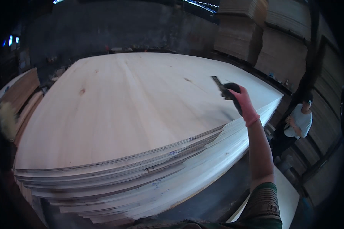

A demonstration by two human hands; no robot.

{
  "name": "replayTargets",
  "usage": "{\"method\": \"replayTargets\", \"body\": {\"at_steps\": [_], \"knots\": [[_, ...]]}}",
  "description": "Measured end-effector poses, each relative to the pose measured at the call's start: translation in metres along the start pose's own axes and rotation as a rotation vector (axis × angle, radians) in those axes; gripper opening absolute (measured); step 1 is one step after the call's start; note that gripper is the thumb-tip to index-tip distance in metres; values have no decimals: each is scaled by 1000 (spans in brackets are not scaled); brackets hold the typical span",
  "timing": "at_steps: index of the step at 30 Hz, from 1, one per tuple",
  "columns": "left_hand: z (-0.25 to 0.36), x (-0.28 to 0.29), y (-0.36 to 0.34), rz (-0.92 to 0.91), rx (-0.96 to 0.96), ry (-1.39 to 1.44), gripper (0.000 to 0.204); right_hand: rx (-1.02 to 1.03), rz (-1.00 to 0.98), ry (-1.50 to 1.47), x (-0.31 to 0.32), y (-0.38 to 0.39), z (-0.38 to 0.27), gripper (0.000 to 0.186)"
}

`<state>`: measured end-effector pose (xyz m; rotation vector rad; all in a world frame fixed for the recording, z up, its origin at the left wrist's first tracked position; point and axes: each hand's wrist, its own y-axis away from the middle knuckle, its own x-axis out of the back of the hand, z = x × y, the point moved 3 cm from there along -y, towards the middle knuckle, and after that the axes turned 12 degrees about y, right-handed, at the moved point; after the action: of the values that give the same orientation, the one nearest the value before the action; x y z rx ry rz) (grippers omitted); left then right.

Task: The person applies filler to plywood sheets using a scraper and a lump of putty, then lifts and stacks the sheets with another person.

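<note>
My right hand (239, 99), in a pink and black glove, is closed on a short, narrow flat tool (217, 82), perhaps a scraper, held raised over the right part of a large pale wood sheet (122, 99). The sheet tops a stack of many thin sheets (149, 181), their edges stepped along the near side and marked in blue. The top face shows grain and a few brown knots. My left hand is not in view.
A person (300, 118) in a light shirt stands at the right. Board stacks (237, 34) rise behind at upper right. More boards (25, 95) stand at left, beside a blurred yellowish shape (7, 118) I cannot make out. A pale panel (288, 198) lies at lower right.
</note>
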<state>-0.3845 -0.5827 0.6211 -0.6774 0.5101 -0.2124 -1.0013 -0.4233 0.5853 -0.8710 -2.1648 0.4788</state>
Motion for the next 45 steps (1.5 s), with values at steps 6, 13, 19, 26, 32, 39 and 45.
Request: {"method": "replayTargets", "body": {"at_steps": [6, 13, 19, 26, 32, 39, 45], "knots": [[-103, -201, -91, -746, 63, -343, 24, -143, 391, 228, 47, 38, 110, 21], [-260, -412, -122, -1029, 318, -234, 26, -149, 644, 353, 33, 41, 99, 22], [-457, -478, -148, -965, 207, -680, 23, -192, 673, 367, 20, 50, 69, 21], [-449, -504, -117, -1047, -44, -893, 34, -161, 671, 348, 23, 62, 64, 22], [-404, -472, -90, -1328, 315, -541, 37, -187, 672, 353, 21, 56, 77, 22], [-186, -259, -55, -1017, 478, -55, 24, -131, 676, 365, 18, 52, 88, 20], [-60, 44, -44, -497, 327, 148, 38, -48, 708, 409, 20, 57, 74, 23]]}}
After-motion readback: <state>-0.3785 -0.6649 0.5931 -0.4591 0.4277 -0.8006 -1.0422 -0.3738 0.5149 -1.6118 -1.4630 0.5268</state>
